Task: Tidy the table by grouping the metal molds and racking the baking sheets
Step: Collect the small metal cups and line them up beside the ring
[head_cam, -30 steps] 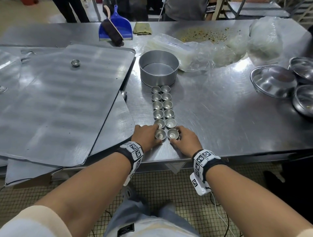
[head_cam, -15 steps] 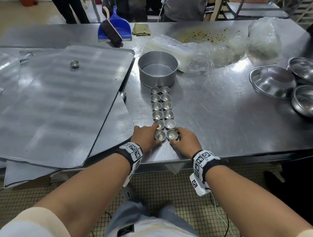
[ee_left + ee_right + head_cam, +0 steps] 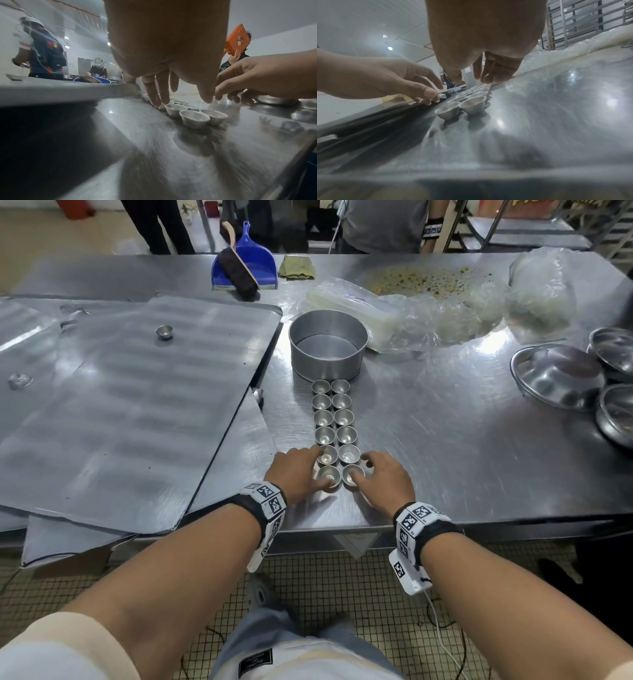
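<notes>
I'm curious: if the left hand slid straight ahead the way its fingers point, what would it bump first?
Probably the small metal molds in the left column: the left hand already sits beside them, fingers angled toward that row.

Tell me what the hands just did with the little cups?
The left hand and right hand opened their fingers and eased off the nearest molds. The double row, round pan and baking sheets stayed put.

No legible text appears; a dark patch (image 3: 255, 661) on the person's trousers perhaps carries lettering, too blurred to read.
</notes>
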Motion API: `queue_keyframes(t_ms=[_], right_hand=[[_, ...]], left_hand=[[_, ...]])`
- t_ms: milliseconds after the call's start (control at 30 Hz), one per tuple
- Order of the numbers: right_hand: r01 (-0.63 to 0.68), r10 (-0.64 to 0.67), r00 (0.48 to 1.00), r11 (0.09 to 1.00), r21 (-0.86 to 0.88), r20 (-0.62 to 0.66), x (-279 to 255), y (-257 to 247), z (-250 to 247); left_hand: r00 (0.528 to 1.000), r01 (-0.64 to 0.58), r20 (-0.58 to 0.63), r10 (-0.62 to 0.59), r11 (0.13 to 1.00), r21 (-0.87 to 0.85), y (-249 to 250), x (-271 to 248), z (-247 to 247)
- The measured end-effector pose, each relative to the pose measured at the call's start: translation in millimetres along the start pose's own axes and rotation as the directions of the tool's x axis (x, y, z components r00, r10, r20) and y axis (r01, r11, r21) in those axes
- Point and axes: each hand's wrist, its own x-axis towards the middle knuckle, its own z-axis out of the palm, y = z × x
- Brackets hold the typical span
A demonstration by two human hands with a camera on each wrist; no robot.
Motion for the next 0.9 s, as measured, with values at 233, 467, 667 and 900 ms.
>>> queue_keyframes(t_ms=[233,467,667,900], right_hand=[[0.183,-0.182,0.981,0.983,0.008,-0.071,23.1,-64.8,-7.4],[0.448,-0.449,0.893,0.893,0.034,0.011,36.2,-183.2,17.0],[0.572,-0.572,0.81,0.819,0.045,0.126,34.2,-269.6,48.6],[0.643,-0.636,0.742,0.765,0.043,0.211,46.3,-363.9,89.7]], left_hand=[[0.988,0.092,-0.132,-0.085,0.995,0.044,-32.6,-32.3,-49.2],[0.91,0.339,-0.263,-0.321,0.941,0.024,-117.7,-102.9,-116.9],[0.822,0.5,-0.315,-0.475,0.866,0.001,-182.1,-163.6,-158.1],[0.756,0.589,-0.323,-0.569,0.807,-0.041,-255.9,-204.4,-188.3]])
